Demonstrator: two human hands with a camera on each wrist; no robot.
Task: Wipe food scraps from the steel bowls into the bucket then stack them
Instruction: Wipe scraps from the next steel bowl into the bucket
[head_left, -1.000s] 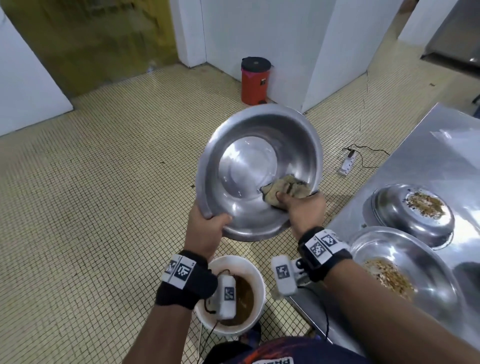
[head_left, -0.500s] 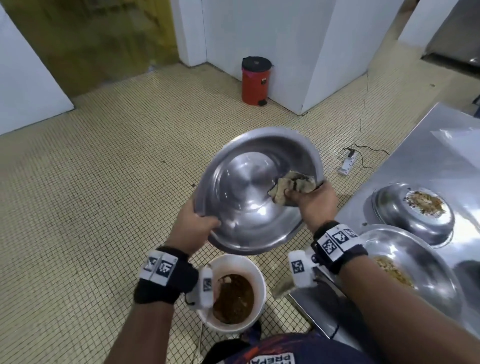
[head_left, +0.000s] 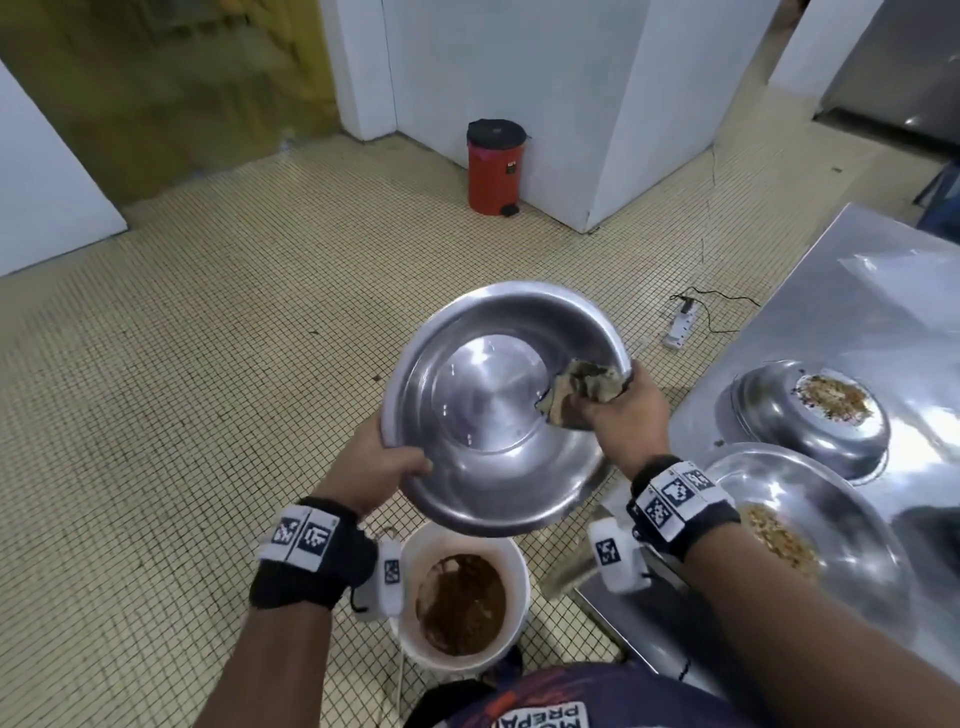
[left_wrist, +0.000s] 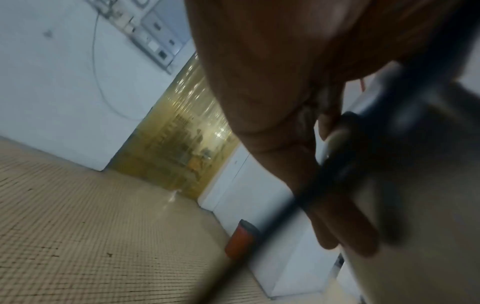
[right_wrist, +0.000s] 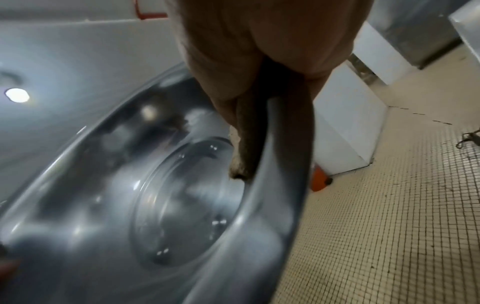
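Note:
A large steel bowl (head_left: 493, 410) hangs tilted toward me above the white bucket (head_left: 511, 561), its inside looking clean. My left hand (head_left: 379, 462) grips its left rim, thumb inside. My right hand (head_left: 618, 410) pinches a brownish cloth (head_left: 576, 389) against the right rim, thumb inside the bowl and fingers behind. In the right wrist view the bowl (right_wrist: 155, 195) fills the left half, with the cloth (right_wrist: 246, 144) running down under the hand. The left wrist view shows the bowl's blurred rim (left_wrist: 298, 201) held by the fingers (left_wrist: 345, 230). The bucket holds brown scraps (head_left: 462, 603).
A steel table (head_left: 883, 291) stands at right with two more steel bowls (head_left: 810, 415) (head_left: 810, 525) holding food scraps. A red pedal bin (head_left: 493, 166) stands by the white wall. A power strip with cable (head_left: 683, 325) lies on the tiled floor (head_left: 208, 364).
The bowl has come down and tipped flatter over the bucket. My right hand with the cloth slid from the lower inside up to the right rim.

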